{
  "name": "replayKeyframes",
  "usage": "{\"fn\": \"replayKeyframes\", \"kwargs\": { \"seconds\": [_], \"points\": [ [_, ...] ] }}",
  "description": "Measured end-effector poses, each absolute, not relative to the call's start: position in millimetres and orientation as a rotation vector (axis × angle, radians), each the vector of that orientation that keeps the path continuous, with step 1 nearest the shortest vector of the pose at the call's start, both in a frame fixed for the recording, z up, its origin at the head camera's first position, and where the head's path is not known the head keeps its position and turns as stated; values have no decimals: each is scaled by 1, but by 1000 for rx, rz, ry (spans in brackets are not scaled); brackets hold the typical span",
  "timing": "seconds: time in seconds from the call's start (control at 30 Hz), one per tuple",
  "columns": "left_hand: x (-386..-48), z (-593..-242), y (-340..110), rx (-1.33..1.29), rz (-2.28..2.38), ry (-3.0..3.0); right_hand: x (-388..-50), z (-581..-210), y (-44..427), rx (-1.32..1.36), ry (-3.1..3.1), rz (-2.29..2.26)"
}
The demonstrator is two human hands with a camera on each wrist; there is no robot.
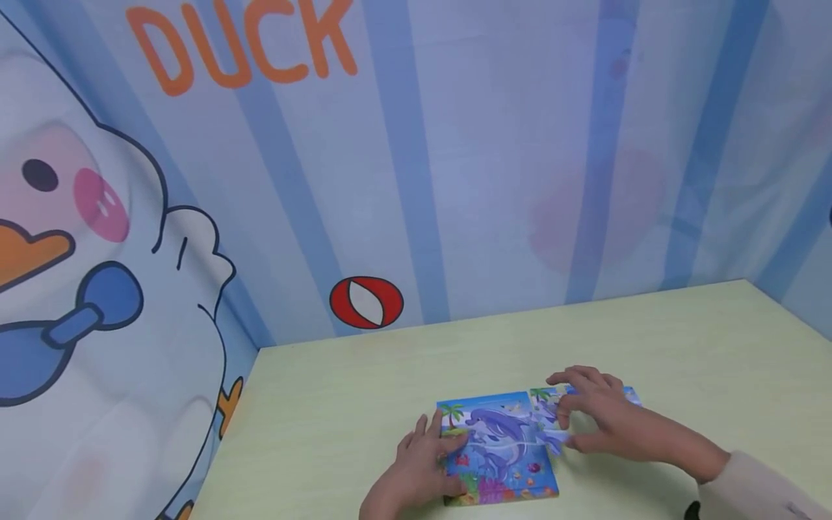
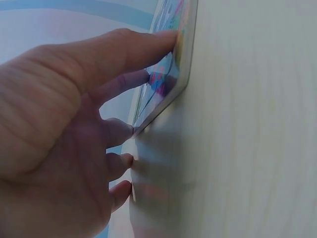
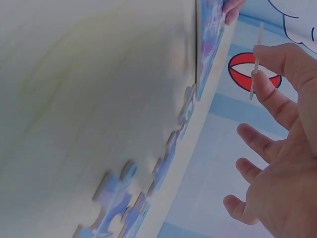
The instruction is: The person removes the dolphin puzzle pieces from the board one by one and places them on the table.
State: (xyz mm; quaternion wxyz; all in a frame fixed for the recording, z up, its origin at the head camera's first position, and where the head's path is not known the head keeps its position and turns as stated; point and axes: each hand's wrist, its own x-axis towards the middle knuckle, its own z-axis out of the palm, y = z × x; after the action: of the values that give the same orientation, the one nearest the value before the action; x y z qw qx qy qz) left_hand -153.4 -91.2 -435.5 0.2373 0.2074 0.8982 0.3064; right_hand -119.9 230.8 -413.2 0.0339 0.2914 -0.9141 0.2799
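A dolphin jigsaw board [image 1: 497,480] lies on the table with a palm tree, corals and fish in its picture. My left hand [image 1: 419,466] rests at its left side, thumb and index finger touching the picture, the other fingers spread beside it. In the right wrist view, my right hand [image 3: 277,134] pinches a thin puzzle piece [image 3: 260,37] edge-on between thumb and index finger; its other fingers stay apart. That hand is just right of the board, above loose puzzle pieces [image 3: 114,198], and partly hides them in the head view.
The pale table [image 1: 325,419] runs back to a striped blue cloth wall [image 1: 481,180]. A large cartoon duck [image 1: 149,361] is printed on the cloth at left, and a red-and-white ball [image 1: 383,300] is printed low behind the table.
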Motion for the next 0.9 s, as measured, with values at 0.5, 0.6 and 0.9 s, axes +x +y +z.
{"fn": "replayKeyframes", "kwargs": {
  "seconds": [0.5,0.6,0.9],
  "points": [
    [-153,-435,-94,596,859,2485,-110,-429,261,775,-2892,816],
    [-153,-437,-94,592,855,2491,-109,-433,265,740,-2930,786],
    [-153,-437,-94,579,862,2474,-105,-446,278,737,-2921,689]
  ]
}}
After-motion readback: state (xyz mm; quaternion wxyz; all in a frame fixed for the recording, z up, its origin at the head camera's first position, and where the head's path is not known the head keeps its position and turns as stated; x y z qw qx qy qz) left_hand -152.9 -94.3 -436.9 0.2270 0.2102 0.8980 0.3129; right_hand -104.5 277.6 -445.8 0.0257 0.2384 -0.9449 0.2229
